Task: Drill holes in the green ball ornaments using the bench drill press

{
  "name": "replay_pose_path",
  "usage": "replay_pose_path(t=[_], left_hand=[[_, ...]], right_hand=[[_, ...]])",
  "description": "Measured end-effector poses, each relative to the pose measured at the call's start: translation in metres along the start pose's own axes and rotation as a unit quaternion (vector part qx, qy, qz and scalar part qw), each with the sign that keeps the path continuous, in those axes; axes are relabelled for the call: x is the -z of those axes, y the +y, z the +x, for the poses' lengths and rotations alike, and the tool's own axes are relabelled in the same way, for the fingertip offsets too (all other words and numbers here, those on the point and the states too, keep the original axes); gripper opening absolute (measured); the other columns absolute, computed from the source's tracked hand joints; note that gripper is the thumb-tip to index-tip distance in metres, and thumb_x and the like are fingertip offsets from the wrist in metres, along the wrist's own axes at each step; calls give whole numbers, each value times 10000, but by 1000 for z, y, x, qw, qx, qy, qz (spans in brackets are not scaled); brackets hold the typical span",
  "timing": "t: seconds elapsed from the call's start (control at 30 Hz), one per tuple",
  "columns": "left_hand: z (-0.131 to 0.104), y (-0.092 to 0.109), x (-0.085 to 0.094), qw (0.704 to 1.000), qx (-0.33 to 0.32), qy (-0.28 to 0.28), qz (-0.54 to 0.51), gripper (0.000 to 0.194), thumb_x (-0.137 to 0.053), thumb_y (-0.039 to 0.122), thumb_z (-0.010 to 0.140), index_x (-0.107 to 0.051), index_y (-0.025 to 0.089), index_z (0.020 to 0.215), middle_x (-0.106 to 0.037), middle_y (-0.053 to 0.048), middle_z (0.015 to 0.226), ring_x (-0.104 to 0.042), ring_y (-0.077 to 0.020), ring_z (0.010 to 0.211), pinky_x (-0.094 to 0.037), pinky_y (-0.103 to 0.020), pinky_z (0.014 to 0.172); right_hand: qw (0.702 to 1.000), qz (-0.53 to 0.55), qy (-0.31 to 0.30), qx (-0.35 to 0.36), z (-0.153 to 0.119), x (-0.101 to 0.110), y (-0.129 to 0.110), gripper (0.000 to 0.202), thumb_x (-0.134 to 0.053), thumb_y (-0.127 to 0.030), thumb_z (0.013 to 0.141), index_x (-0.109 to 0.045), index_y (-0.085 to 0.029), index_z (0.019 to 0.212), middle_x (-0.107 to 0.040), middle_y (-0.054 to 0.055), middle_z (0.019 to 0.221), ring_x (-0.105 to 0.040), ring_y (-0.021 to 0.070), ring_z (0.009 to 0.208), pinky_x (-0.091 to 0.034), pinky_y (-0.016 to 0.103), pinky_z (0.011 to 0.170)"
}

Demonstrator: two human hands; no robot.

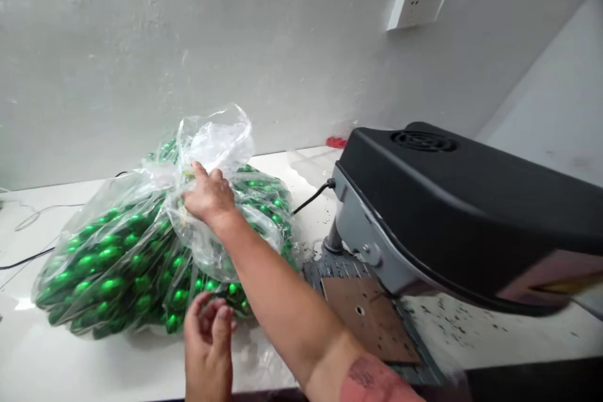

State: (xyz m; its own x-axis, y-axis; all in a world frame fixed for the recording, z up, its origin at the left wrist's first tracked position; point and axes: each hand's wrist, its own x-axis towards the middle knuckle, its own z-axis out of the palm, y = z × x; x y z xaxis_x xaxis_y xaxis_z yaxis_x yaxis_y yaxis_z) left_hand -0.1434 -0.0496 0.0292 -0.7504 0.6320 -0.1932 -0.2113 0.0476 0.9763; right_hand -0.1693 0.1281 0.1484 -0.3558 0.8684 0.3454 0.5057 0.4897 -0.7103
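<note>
A clear plastic bag [108, 264] full of shiny green beads or balls lies on the white table, its gathered top standing up near the middle. My right hand [210, 196] reaches across to that gathered top, index finger and thumb apart, touching the plastic. Lower down, in front of the bag, my left hand [208, 339] is raised with its fingers curled and apart, and nothing shows in it. It is close to the bag's front edge.
A black and grey machine [438, 201] stands at the right over a ridged base with a brown board [370, 317]. Dark bits lie scattered around it. Behind are a red item [336, 142] and a wall socket [417, 9]. Cables [28, 259] run along the left.
</note>
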Motion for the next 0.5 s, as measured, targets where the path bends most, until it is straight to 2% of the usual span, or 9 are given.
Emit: replay_pose_path(t=[0.03, 0.1, 0.17, 0.2, 0.23, 0.27, 0.37, 0.43, 0.5], left_hand=[[1, 13, -6, 1000, -12, 4, -2, 706, -704, 537, 580, -425, 206, 1138, -568, -74, 948, -610, -184, 804, -531, -290, 651], [4, 35, -19, 1000, 7, -10, -8, 773, -672, 534, 625, -334, 212, 1241, -554, -83, 974, -605, -194, 851, -535, -321, 675], [9, 48, -30, 999, 38, -12, 13, 783, -646, 519, 663, -294, 215, 1293, -559, -106, 1014, -612, -192, 829, -529, -337, 664], [14, 50, -35, 999, 42, -16, 30, 756, -641, 513, 670, -323, 210, 1285, -568, -114, 1028, -615, -187, 807, -524, -336, 661], [19, 51, -40, 998, 31, -25, 46, 713, -643, 503, 671, -374, 202, 1259, -580, -117, 1041, -617, -182, 796, -519, -331, 667], [25, 51, -44, 998, 7, -33, 59, 658, -652, 492, 664, -440, 189, 1209, -597, -111, 1035, -616, -178, 793, -513, -322, 681], [44, 45, -49, 993, -66, -53, 77, 467, -680, 420, 637, -593, 134, 995, -649, -90, 929, -609, -184, 811, -496, -297, 721], [49, 39, -44, 992, -80, -61, 77, 361, -679, 368, 628, -632, 114, 880, -661, -78, 847, -604, -188, 792, -490, -292, 717], [42, 31, -33, 991, -81, -77, 70, 311, -676, 338, 620, -643, 113, 833, -660, -61, 800, -599, -181, 758, -485, -288, 703]], right_hand=[[1000, -11, 2, 5, -14, 9, 2, 620, -521, -442, 739, -338, -325, 1320, -529, 106, 1159, -579, 261, 990, -473, 427, 819], [999, -32, 17, 19, -45, 26, 10, 554, -489, -418, 768, -371, -331, 1302, -515, 96, 1191, -555, 262, 1023, -450, 446, 863], [997, -54, 56, 19, -74, 37, 26, 473, -463, -376, 795, -438, -298, 1261, -447, 88, 1292, -431, 293, 1180, -349, 493, 981], [994, -66, 84, 12, -86, 40, 37, 451, -452, -349, 805, -457, -276, 1249, -427, 83, 1318, -350, 297, 1246, -289, 499, 1029], [989, -80, 128, -2, -96, 41, 48, 431, -457, -315, 801, -481, -274, 1230, -427, 67, 1326, -317, 283, 1272, -269, 472, 1052], [987, -79, 140, -24, -103, 41, 59, 443, -469, -296, 794, -482, -247, 1234, -422, 84, 1330, -316, 285, 1271, -268, 465, 1052], [987, -53, 132, -71, -118, 35, 90, 414, -415, -265, 824, -492, -168, 1219, -552, 133, 1162, -499, 224, 1102, -411, 362, 923], [984, -34, 135, -111, -126, 30, 105, 348, -310, -266, 876, -562, -154, 1088, -628, 105, 997, -576, 172, 947, -454, 304, 817], [976, -22, 152, -156, -137, 29, 116, 348, -261, -271, 902, -571, -135, 984, -642, 79, 903, -594, 133, 831, -465, 277, 741]])
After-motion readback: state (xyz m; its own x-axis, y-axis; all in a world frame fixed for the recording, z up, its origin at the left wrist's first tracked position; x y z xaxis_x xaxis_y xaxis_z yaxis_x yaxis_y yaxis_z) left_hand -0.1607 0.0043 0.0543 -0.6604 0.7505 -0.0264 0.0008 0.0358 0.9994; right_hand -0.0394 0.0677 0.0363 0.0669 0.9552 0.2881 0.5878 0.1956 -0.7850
